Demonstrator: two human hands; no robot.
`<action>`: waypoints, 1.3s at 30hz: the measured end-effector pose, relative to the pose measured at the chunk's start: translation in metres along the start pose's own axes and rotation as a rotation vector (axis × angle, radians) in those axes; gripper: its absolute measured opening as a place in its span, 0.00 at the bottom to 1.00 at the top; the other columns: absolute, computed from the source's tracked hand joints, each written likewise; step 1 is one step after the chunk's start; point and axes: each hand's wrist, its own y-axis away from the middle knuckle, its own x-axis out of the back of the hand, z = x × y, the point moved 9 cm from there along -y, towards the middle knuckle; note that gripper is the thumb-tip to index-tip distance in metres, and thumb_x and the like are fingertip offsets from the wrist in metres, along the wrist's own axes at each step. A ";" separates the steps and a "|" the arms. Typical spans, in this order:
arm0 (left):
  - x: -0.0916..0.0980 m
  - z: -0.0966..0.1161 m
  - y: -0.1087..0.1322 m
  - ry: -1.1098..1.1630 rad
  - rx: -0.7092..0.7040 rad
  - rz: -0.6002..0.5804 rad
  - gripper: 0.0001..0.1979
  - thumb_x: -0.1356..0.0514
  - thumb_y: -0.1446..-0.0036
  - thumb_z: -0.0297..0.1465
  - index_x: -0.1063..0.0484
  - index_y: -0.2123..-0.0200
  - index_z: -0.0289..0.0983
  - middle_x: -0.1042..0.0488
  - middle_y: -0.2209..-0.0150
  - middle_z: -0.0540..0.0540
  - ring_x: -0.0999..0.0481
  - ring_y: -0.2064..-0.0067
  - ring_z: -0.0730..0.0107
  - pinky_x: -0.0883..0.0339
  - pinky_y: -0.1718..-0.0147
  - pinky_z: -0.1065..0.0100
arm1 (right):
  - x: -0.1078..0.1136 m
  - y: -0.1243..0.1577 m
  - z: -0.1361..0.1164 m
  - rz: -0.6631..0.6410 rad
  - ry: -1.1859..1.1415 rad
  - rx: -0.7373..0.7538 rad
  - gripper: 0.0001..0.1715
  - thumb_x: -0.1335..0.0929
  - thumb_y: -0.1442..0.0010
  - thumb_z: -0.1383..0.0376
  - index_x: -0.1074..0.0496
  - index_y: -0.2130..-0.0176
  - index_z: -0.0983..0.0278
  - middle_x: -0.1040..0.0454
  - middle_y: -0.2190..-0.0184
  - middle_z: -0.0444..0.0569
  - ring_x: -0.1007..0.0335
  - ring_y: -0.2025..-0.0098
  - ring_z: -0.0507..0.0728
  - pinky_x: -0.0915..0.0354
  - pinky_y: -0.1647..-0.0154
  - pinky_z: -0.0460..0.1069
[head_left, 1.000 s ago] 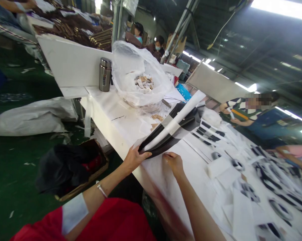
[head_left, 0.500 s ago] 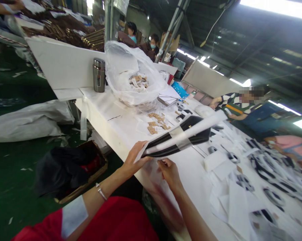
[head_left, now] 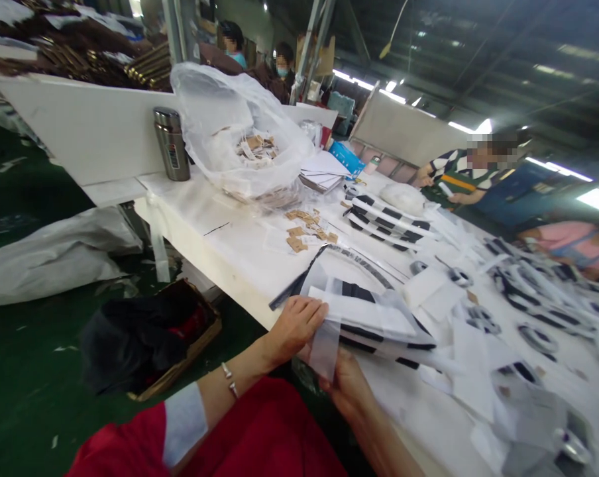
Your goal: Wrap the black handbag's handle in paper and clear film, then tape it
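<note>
White side uppermost over the near edge of the table [head_left: 234,255], steady the wrapped bundle [head_left: 369,317] in the grip of the left hand [head_left: 294,324] and, pinching the translucent strip [head_left: 324,351] in the right hand [head_left: 346,384], ideally keep it flat and taut.

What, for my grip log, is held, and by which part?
The left hand holds the long, white-wrapped black article by its near end; whether the right hand grips the translucent white strip is unclear.
</note>
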 end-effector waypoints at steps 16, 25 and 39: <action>0.004 0.008 0.002 -0.009 -0.096 -0.017 0.21 0.52 0.33 0.24 0.41 0.37 0.32 0.29 0.44 0.34 0.32 0.42 0.54 0.37 0.46 0.52 | 0.066 -0.055 -0.162 0.221 1.235 0.547 0.26 0.34 0.48 0.68 0.25 0.49 0.63 0.24 0.48 0.54 0.30 0.44 0.64 0.40 0.37 0.59; 0.004 0.007 0.004 -0.005 -0.115 -0.005 0.20 0.50 0.34 0.24 0.37 0.40 0.33 0.29 0.43 0.35 0.32 0.42 0.56 0.39 0.45 0.53 | 0.053 -0.082 -0.149 0.059 1.221 0.616 0.27 0.37 0.45 0.72 0.26 0.46 0.62 0.27 0.43 0.52 0.32 0.40 0.61 0.41 0.34 0.62; -0.011 -0.001 -0.006 0.014 -0.115 -0.093 0.20 0.48 0.32 0.27 0.37 0.38 0.36 0.28 0.42 0.40 0.31 0.42 0.62 0.37 0.46 0.59 | 0.032 0.022 -0.121 0.009 1.217 1.105 0.18 0.35 0.34 0.67 0.29 0.45 0.60 0.24 0.46 0.53 0.31 0.41 0.62 0.36 0.37 0.65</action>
